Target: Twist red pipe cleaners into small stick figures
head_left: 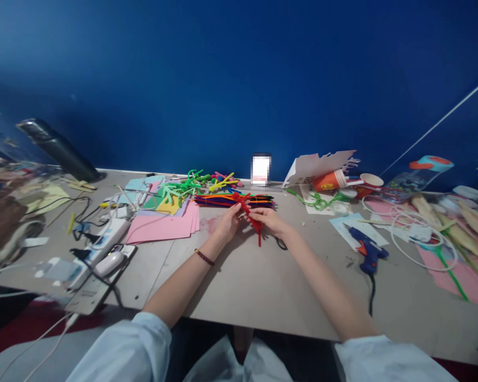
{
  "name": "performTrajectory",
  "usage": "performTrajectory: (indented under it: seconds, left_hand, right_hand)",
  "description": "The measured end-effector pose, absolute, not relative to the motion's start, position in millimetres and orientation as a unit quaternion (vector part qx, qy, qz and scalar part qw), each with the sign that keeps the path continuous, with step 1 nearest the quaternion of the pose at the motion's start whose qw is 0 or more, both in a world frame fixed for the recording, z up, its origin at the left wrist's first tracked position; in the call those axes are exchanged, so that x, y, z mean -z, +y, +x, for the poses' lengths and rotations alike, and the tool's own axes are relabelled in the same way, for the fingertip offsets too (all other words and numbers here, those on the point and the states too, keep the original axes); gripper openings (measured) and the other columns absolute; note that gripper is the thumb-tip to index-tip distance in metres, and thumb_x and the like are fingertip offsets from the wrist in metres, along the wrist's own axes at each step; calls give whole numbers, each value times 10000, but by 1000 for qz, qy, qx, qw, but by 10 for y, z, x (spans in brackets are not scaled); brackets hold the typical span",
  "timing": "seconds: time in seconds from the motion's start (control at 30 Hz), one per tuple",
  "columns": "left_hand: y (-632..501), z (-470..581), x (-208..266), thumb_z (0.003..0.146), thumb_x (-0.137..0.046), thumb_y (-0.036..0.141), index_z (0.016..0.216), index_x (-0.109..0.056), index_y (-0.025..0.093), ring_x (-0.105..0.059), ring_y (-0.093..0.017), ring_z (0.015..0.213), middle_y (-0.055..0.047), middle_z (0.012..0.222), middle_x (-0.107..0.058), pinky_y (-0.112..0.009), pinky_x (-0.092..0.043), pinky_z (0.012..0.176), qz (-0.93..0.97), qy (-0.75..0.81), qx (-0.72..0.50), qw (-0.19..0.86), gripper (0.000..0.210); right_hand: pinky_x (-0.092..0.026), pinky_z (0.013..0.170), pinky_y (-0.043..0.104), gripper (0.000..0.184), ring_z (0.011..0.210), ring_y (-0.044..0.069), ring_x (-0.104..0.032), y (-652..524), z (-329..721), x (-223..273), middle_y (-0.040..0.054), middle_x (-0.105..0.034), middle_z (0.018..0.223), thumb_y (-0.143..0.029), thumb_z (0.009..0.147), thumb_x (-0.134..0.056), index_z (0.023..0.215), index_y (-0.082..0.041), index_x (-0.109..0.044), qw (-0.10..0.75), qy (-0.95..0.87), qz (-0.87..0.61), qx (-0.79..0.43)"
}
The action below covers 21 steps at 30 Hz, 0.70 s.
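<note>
Both of my hands meet over the middle of the table, gripping a red pipe cleaner piece (247,210) that is bent and twisted together. My left hand (229,222) pinches its upper left part. From the other side, the fingers of my right hand (270,220) close on its middle. One red end hangs down below the fingers. Just behind the hands lies a bundle of pipe cleaners (211,200) in several colours. Part of the bundle is hidden by the hands and the red piece. Dark loops, perhaps scissor handles (281,243), show under my right wrist.
Pink paper sheets (163,227) and green bent pipe cleaners (187,183) lie at left, near a power strip (103,246) with cables. A blue glue gun (366,249) rests at right. Paper cups (330,181) and a lit phone (261,168) stand behind. Another person's hand (2,212) is far left.
</note>
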<state>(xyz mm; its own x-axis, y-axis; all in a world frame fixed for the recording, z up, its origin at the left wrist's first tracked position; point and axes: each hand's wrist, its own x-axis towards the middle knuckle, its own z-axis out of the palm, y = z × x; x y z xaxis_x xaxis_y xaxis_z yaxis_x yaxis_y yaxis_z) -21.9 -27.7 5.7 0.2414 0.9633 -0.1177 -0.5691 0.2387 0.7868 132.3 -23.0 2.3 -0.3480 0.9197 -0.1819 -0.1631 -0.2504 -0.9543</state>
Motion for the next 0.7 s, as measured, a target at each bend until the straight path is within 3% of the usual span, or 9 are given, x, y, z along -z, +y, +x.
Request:
performTrajectory:
  seconds: [0.13, 0.43, 0.7]
  left_hand:
    - [-240, -207, 36, 583, -811, 303, 798, -670, 172, -571, -105, 602, -12, 702, -648, -240, -463, 611, 328, 325, -538, 706, 288]
    - [-212, -222, 136, 595, -816, 334, 701, -647, 170, -535, -71, 564, 20, 637, -625, -208, -430, 589, 369, 325, -553, 673, 257]
    - [-181, -234, 137, 549, -830, 363, 687, -647, 159, -542, -78, 566, 16, 637, -622, -218, -432, 596, 367, 350, -564, 652, 307]
  right_hand:
    - [-526, 550, 238, 334, 580, 130, -637, -226, 1308, 4, 36, -700, 696, -321, 612, -805, 878, -156, -688, 407, -438, -408, -690]
    - [-464, 491, 230, 273, 492, 103, -564, -292, 1200, -53, 12, -674, 633, -376, 607, -766, 758, -161, -692, 452, -471, -453, -607]
    - [-474, 531, 247, 299, 546, 120, -584, -293, 1164, -90, 17, -690, 672, -396, 634, -744, 812, -157, -712, 481, -509, -470, -537]
